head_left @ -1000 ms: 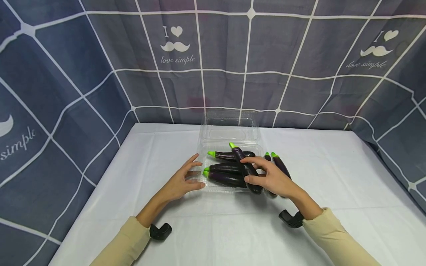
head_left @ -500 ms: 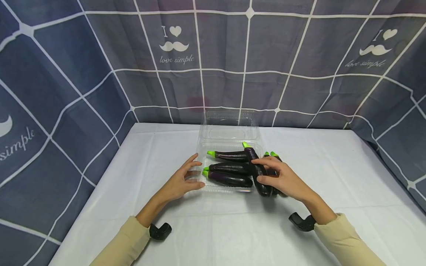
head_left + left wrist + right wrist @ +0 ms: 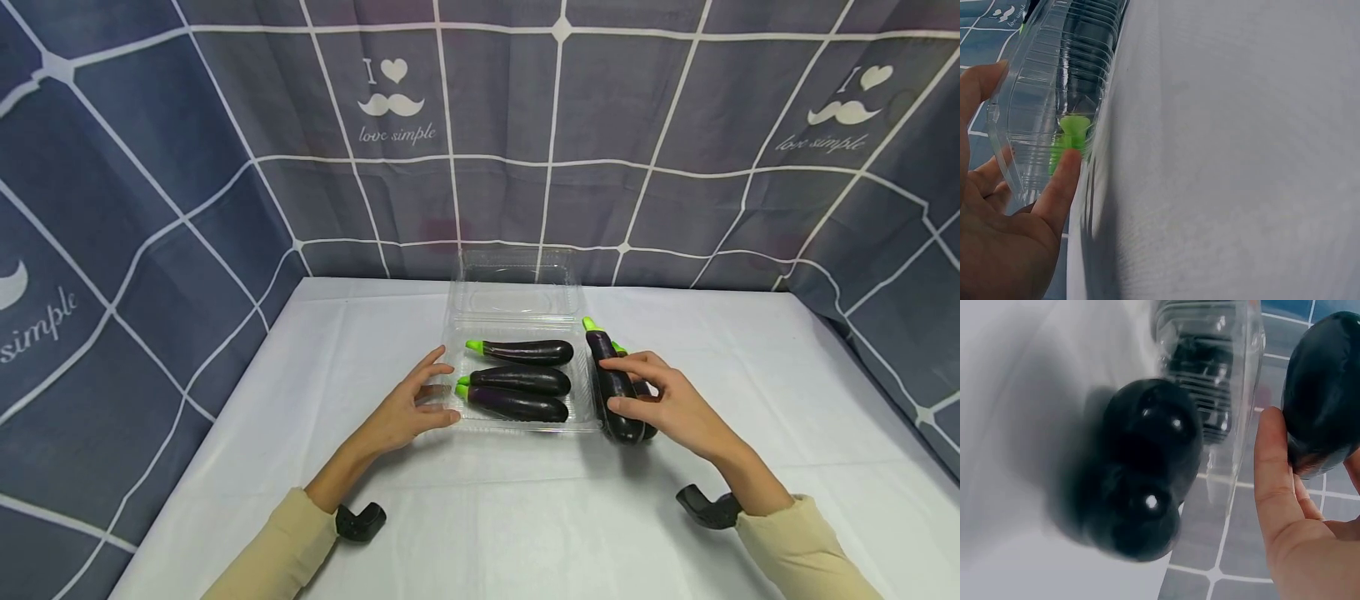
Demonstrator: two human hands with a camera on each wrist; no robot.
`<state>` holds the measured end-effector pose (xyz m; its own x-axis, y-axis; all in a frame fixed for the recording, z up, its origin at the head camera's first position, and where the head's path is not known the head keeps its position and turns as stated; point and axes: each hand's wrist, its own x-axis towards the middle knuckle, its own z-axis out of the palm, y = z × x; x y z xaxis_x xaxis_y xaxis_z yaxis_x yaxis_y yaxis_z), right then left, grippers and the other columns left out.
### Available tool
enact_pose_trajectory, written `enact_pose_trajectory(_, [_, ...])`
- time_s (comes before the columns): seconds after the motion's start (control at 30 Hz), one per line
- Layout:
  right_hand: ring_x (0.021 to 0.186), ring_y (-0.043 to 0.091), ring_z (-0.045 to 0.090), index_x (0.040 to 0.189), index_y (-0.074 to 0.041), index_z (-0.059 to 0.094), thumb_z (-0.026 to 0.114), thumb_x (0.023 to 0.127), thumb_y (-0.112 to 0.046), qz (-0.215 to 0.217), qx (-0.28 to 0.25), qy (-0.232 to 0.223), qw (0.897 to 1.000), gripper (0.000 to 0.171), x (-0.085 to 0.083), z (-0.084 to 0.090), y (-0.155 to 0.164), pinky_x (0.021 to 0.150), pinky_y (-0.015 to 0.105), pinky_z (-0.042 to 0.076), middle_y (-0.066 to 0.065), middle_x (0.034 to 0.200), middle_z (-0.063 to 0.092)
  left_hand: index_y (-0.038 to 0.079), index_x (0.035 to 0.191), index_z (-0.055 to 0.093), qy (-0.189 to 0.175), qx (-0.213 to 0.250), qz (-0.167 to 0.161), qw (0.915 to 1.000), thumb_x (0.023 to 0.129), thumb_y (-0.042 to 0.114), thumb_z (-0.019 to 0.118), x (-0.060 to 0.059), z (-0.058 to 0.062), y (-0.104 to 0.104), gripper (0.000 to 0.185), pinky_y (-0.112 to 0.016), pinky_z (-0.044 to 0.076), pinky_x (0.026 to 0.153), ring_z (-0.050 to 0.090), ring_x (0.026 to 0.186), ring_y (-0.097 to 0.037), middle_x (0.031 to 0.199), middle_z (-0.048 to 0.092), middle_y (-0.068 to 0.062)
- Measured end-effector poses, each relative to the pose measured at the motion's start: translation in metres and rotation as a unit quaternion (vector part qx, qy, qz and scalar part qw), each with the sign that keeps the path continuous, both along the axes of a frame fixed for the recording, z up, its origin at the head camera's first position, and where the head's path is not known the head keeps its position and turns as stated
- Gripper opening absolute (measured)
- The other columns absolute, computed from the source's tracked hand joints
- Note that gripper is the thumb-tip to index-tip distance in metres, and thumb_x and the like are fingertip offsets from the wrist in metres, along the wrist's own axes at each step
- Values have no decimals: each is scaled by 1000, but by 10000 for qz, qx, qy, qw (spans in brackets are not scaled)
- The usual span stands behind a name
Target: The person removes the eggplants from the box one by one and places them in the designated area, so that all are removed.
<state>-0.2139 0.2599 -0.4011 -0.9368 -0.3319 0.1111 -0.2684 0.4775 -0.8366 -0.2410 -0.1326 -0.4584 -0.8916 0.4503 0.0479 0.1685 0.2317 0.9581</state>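
A: Since a second ago, your right hand (image 3: 667, 408) carried the eggplant (image 3: 615, 387) out of the clear box (image 3: 517, 312) to mid-right of frame, fingers pinching it. Unloading, I'd judge.

B: Left hand (image 3: 408, 408)?

A: Spread on the box's left edge. Your right wrist view shows two more eggplants (image 3: 1141, 500) beside the box.

Your left hand (image 3: 405, 408) lies spread with fingers relaxed; your right hand (image 3: 667, 408) curls fingers and thumb in a grip.
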Motion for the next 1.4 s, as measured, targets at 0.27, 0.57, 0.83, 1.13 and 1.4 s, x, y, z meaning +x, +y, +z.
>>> enact_pose_trajectory(0.27, [115, 24, 50, 137, -20, 60, 71, 93, -24, -225, 352, 119, 9991, 45, 2, -3, 16, 88, 39, 45, 0, 124, 53, 1, 142, 44, 29, 35, 4, 10000, 87, 14, 77, -1, -2, 1, 66, -49, 44, 103, 39, 133, -44, 164, 9, -2])
enact_pose_trajectory(0.57, [119, 26, 44, 139, -17, 58, 69, 94, -28, -465, 456, -100, 9978, 47, 4, -5, 31, 90, 48, 40, 3, 128, 51, 2, 142, 44, 6, -7, 39, 10000, 86, 16, 78, -1, 0, 0, 67, -50, 43, 104, 37, 135, -44, 165, 8, 1])
enact_pose_trajectory(0.83, [126, 40, 39, 140, -9, 55, 69, 94, -25, -711, 398, -223, 9964, 51, 1, -16, 50, 93, 57, 36, 12, 133, 48, 0, 141, 43, 17, 100, -21, 9999, 86, 13, 78, -1, -3, 1, 66, -48, 43, 104, 39, 134, -43, 165, 8, -3])
enact_pose_trajectory(1.13, [121, 43, 41, 142, -5, 52, 68, 94, -21, -802, 574, -323, 9946, 53, -5, -26, 62, 89, 56, 40, 20, 136, 47, 2, 142, 43, 36, 25, 12, 10000, 86, 15, 78, -1, -1, 0, 68, -48, 43, 104, 39, 134, -42, 164, 8, 1])
enact_pose_trajectory(1.4, [119, 43, 44, 141, -4, 52, 69, 93, -19, -755, 721, -425, 9936, 53, -9, -31, 67, 88, 52, 40, 22, 138, 47, 0, 142, 43, 10, 78, 6, 10000, 86, 14, 78, -1, -3, 0, 67, -48, 44, 103, 40, 134, -41, 164, 9, 0])
